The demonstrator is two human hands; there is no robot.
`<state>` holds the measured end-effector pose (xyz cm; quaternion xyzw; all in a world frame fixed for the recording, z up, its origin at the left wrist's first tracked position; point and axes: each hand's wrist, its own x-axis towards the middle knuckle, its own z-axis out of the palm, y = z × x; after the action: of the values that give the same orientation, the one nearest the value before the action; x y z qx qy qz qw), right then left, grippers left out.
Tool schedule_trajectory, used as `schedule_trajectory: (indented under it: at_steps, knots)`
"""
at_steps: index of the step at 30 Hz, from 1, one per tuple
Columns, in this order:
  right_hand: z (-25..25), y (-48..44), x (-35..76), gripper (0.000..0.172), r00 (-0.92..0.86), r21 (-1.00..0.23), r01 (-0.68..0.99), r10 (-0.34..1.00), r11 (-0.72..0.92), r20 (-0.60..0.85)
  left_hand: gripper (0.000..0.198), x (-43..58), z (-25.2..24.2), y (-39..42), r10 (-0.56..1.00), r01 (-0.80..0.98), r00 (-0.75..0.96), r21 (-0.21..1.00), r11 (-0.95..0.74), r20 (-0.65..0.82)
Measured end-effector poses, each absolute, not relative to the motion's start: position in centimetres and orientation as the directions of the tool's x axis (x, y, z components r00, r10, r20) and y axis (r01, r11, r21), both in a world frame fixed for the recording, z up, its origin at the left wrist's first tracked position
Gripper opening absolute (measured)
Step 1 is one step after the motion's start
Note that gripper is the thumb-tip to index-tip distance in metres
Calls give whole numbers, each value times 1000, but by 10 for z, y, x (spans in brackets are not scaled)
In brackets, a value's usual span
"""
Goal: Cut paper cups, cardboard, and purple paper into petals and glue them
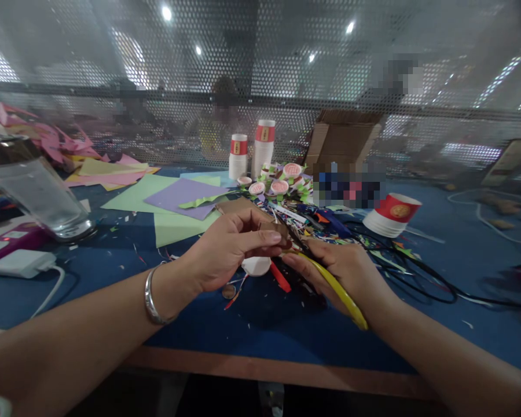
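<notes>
My left hand [234, 246], with a silver bangle on the wrist, pinches a small brown piece of card [274, 231] between thumb and fingers. Close beside it, my right hand [345, 269] is closed round yellow-handled scissors [336, 289]. Their dark blades point towards the brown piece; whether they touch it I cannot tell. Below the hands lie a white round piece [257, 266], a red strip [280, 276] and a small round disc [228, 291]. A larger brown sheet [238, 207] lies just behind my left hand.
Green [130, 194] and purple sheets [180, 197] lie at left, near a glass of water [47, 197] and a white plug [24, 263]. Behind stand stacked paper cups [264, 147], decorated round pieces [280, 187] and a cardboard box [345, 142]. A tilted cup stack [393, 214] and black cable [434, 295] are right.
</notes>
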<state>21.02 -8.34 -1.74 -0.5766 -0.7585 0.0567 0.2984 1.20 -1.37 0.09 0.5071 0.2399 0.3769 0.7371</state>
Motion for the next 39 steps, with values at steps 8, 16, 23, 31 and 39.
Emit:
schedule_trajectory:
  at_steps: [8, 16, 23, 31, 39]
  knots:
    - [-16, -77, 214, 58, -138, -396, 859, 892, 325, 431, 16, 12, 3, -11, 817, -264, 575, 953, 149, 32]
    - [-9, -78, 217, 43, -200, -523, 781, 930, 342, 310, 16, 12, 1, -12, 820, -194, 568, 980, 51, 70]
    - [-5, -81, 219, 56, -273, -600, 667, 895, 441, 353, 21, 10, 2, -12, 813, -172, 566, 984, -41, 133]
    - [-6, -79, 215, 71, -337, -559, 669, 870, 490, 359, 14, 9, 4, -12, 784, -146, 603, 987, -69, 144]
    - [-9, -77, 217, 62, -406, -470, 664, 808, 582, 428, 13, 10, 5, -16, 717, -72, 692, 996, -44, 82]
